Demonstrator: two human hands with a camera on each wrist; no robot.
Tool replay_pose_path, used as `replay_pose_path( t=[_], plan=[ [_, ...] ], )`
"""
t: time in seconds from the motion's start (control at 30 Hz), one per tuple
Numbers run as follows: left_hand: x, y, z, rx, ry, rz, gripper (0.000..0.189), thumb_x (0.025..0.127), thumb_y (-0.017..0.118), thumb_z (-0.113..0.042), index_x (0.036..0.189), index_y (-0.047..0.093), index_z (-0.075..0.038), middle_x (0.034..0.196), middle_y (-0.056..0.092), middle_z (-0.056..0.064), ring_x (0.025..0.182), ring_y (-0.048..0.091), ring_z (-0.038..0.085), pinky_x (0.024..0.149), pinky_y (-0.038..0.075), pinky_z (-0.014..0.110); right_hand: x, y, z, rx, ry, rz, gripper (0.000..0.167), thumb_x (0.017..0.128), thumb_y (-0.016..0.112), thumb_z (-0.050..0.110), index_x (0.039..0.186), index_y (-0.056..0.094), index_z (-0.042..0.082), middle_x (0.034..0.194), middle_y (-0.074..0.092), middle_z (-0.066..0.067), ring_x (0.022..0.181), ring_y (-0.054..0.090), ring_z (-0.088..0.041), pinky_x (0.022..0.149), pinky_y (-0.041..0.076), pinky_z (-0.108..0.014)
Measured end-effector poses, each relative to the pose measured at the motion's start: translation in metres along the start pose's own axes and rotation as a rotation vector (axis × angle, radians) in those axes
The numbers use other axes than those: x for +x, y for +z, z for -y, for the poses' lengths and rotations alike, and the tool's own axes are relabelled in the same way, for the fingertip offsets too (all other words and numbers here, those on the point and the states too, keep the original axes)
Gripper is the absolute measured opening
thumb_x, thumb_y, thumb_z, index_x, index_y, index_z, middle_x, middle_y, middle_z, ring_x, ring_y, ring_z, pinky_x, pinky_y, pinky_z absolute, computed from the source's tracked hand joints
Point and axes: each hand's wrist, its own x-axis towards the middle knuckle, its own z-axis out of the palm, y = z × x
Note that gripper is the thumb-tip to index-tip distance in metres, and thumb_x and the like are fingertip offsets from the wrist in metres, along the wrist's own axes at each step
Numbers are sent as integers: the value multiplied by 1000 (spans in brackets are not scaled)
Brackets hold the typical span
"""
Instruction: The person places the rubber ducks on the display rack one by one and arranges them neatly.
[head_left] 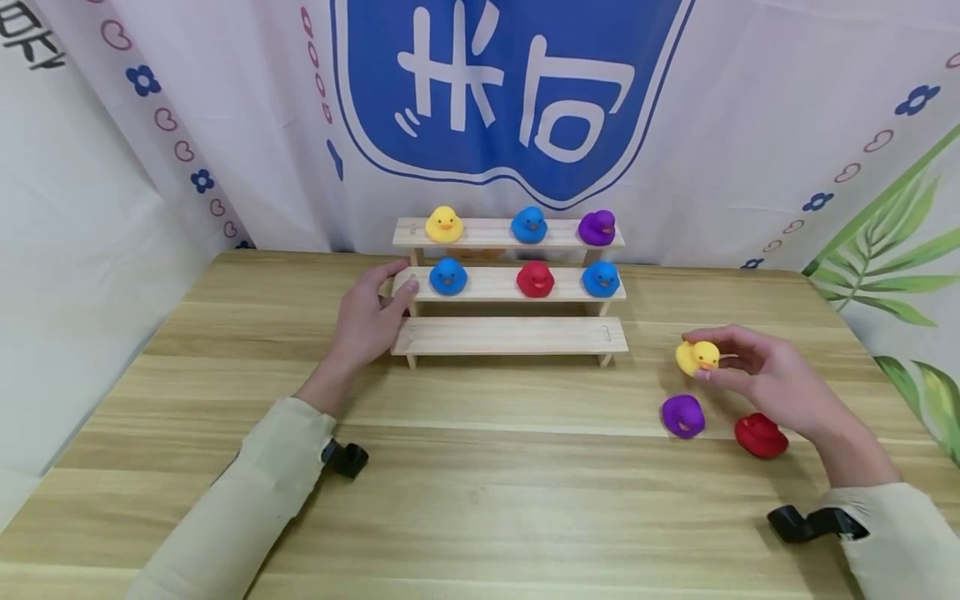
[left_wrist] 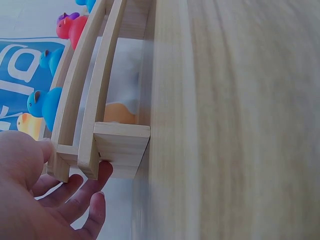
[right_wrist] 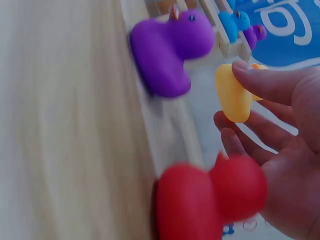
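At the left end of a three-tier wooden shelf (head_left: 510,336), my left hand (head_left: 367,315) grips the middle tier, thumb above and fingers curling around its end in the left wrist view. My right hand (head_left: 780,379) pinches a yellow rubber duck (head_left: 697,358) between thumb and fingers, to the right of the shelf. In the right wrist view the duck (right_wrist: 233,95) shows clear of the tabletop. Below that hand, a purple rubber duck (head_left: 682,417) and a red rubber duck (head_left: 761,436) lie on the table.
The top tier bears yellow (head_left: 444,225), blue (head_left: 529,225) and purple (head_left: 597,227) ducks. On the middle tier sit a blue duck (head_left: 447,277), a red duck (head_left: 536,280) and another blue duck (head_left: 601,279). A printed curtain (head_left: 270,100) hangs behind the wooden table (head_left: 480,500).
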Motion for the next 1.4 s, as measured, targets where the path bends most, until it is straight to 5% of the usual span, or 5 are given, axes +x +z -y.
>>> replay_pose_path(
  t=[0.77, 1.4],
  plan=[
    [-3, -1, -2, 0, -16, 7, 55, 112, 54, -37, 161, 46, -15, 164, 45, 15, 91, 75, 29, 65, 56, 28, 45, 48, 73, 138, -116, 58, 37, 100, 76, 18, 135, 68, 12, 136, 69, -6, 117, 65, -24, 98, 55, -20],
    [-1, 0, 1, 10, 8, 1, 55, 112, 54, -38, 161, 46, -13, 163, 47, 16, 91, 75, 29, 67, 57, 28, 73, 98, 124, 159, -257, 122, 40, 95, 81, 15, 133, 69, 11, 124, 72, -4, 109, 70, -22, 97, 60, -35]
  ],
)
